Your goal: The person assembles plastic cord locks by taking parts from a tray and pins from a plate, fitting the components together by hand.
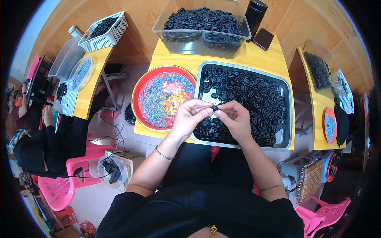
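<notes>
Between the fingertips of my left hand (pixel 192 115) and my right hand (pixel 236 119) is a small black oval piece (pixel 214 108). Both hands pinch it, one from each side, above the near left part of a metal tray (pixel 289 131). Many loose black oval pieces with holes (pixel 254 93) fill that tray. Left of it, close to my left wrist, stands a round red tray (pixel 139 105) with a flower pattern. Small grey-blue slender pieces (pixel 152 91) are scattered across it. Whether one of these is in my fingers is too small to tell.
Behind the trays is a clear plastic bin (pixel 198 48) heaped with black pieces, beside a black canister (pixel 256 16) and a dark red flat case (pixel 263 39). A person in black (pixel 39 150) sits at a left table. Pink chairs (pixel 59 190) and a cable-filled tub (pixel 113 172) stand below.
</notes>
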Demonstrator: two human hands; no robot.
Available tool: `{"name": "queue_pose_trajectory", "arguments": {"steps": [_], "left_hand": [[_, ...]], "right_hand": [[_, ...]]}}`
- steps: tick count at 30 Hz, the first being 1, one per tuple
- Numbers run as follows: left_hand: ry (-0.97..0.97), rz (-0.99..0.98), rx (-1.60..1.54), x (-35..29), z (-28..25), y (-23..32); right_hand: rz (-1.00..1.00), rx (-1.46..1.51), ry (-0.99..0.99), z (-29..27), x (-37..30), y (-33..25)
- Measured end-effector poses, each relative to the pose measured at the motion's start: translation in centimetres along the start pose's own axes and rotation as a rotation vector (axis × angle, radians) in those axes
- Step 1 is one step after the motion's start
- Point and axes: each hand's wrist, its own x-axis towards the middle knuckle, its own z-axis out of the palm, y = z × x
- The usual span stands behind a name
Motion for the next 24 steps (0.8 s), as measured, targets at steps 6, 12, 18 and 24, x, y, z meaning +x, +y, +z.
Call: {"name": "queue_pose_trajectory", "arguments": {"steps": [6,12,18,24], "left_hand": [[-0.014,0.028,0.04,-0.12,-0.04,0.06],[0.019,0.038,0.066,-0.2,0.16,-0.15],[0.019,0.036,0.059,-0.27,0.18,-0.27],[0.002,0.021,0.051,-0.33,0.18,-0.19]], "right_hand": [[0.043,-0.046,-0.018,-0.11,-0.09,-0.04],[0.02,0.005,0.004,0.05,-0.14,0.08],[-0.003,0.052,0.001,0.2,-0.08,-0.47],[0.03,0.041,-0.024,0.05,-0.13,-0.85]]}}
